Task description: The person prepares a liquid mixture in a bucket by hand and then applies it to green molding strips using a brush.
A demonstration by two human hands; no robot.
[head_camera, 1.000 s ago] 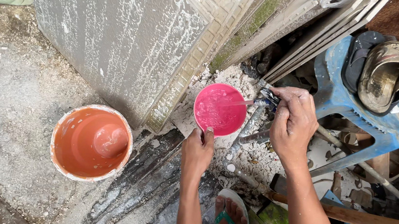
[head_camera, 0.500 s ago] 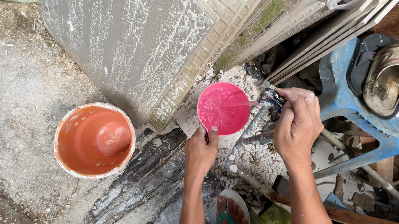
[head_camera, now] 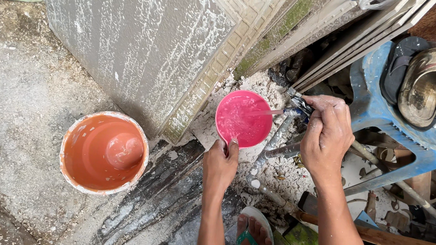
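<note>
Your left hand (head_camera: 219, 165) pinches the near rim of the pink bowl (head_camera: 244, 118), thumb and fingers closed on the edge. The bowl sits low on the rubble-strewn ground, centre of view, just right of the leaning grey tiles (head_camera: 140, 40). It's round, bright pink plastic, partly full of water; the surface looks frothy and pale, with a thin stream entering from the right side.

Your right hand (head_camera: 327, 136) is closed around the metal tap (head_camera: 297, 106) just right of the bowl, fingers wrapped over the handle. The tap's pipe (head_camera: 272, 141) runs down toward you between the two hands.

Left of the bowl, well apart, an orange bucket (head_camera: 104, 152) with a white-smeared rim stands on the concrete floor. Far right, a blue plastic stool (head_camera: 389, 112) carries worn sandals (head_camera: 424, 78). Near edge: your foot in a green-strapped flip-flop (head_camera: 254, 238), and a wooden handle (head_camera: 403, 242) lying to its right.
</note>
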